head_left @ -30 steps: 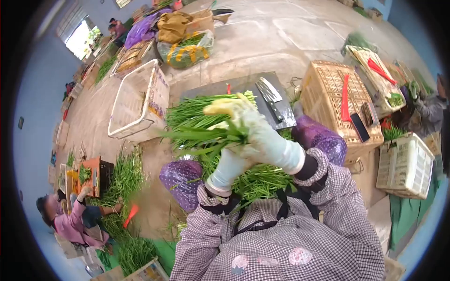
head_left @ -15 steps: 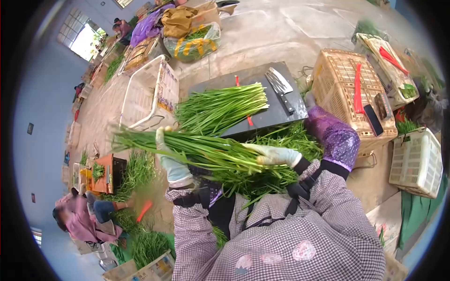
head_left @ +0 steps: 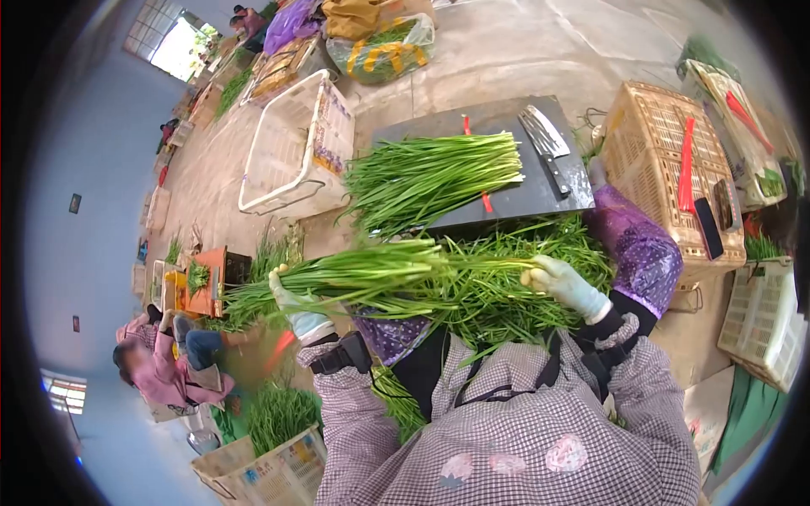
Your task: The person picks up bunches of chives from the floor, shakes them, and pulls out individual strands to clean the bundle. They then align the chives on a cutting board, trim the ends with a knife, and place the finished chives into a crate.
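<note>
Two gloved hands, left hand and right hand, clamped on one chive bundle, now spread wider apart, one cleaver, second chive pile on bench.

One camera on my head, looking forward and down.
It sits close above my checked smock and both gloved hands, its wide fisheye lens bending the edges, and takes in the dark board ahead and the crates to either side.
</note>
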A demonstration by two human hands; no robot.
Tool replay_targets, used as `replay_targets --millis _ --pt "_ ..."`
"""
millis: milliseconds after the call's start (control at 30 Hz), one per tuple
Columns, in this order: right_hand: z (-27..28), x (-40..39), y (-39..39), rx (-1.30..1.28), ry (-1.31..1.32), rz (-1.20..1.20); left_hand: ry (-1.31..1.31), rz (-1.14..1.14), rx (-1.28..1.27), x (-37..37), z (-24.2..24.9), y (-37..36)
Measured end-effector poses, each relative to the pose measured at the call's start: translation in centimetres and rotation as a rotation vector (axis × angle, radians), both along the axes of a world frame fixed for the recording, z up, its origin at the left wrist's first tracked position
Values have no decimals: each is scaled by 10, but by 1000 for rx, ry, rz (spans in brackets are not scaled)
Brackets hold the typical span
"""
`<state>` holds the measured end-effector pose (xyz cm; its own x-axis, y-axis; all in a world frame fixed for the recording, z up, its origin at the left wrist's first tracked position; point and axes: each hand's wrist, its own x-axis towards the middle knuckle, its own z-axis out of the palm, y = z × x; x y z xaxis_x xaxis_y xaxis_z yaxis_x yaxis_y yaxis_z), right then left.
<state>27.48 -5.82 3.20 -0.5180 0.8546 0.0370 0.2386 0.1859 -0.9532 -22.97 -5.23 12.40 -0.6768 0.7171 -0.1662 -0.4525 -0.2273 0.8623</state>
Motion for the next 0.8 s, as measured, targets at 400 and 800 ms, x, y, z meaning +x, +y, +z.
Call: replay_targets --millis 400,800 --pt "55 -169 0 -647 542 -124 378 84 188 145 34 -17" --pt "23 -53 14 -564 946 -482 -176 -201 541 -6 -38 -68"
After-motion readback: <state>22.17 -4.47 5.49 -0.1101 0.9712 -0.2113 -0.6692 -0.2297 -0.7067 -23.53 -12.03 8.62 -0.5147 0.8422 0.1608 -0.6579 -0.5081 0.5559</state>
